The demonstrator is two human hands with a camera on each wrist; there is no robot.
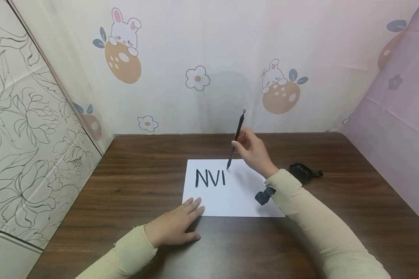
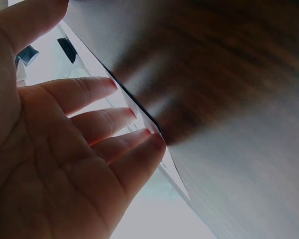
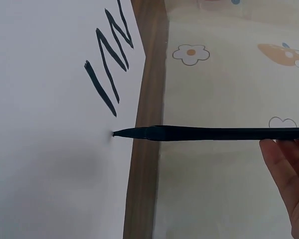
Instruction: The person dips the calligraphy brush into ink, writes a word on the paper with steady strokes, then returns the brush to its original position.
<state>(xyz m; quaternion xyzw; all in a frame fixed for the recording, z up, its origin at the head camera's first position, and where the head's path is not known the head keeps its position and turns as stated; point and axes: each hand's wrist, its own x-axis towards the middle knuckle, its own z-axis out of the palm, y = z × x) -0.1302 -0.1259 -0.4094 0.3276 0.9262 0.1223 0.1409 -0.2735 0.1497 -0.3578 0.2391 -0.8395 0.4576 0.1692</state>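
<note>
A white sheet of paper (image 1: 237,201) lies on the table with the black strokes "NVI" (image 1: 210,178) painted across its upper left part. My right hand (image 1: 253,151) pinches a black writing brush (image 1: 238,130) partway up its handle, thumb against the fingers. The brush leans slightly, its loop end up. In the right wrist view the pointed bristle tip (image 3: 120,133) is right at the paper, just beyond the last stroke. My left hand (image 1: 176,224) rests flat with straight fingers, fingertips (image 1: 195,205) over the sheet's lower left corner.
Right of the paper stands a small glossy black dish-like thing (image 1: 302,172) with a stubby end, near my right sleeve. A dark device (image 1: 263,196) is strapped at my right wrist. Behind the brown wooden table (image 1: 132,174) hangs a curtain (image 1: 223,35) with rabbits and flowers.
</note>
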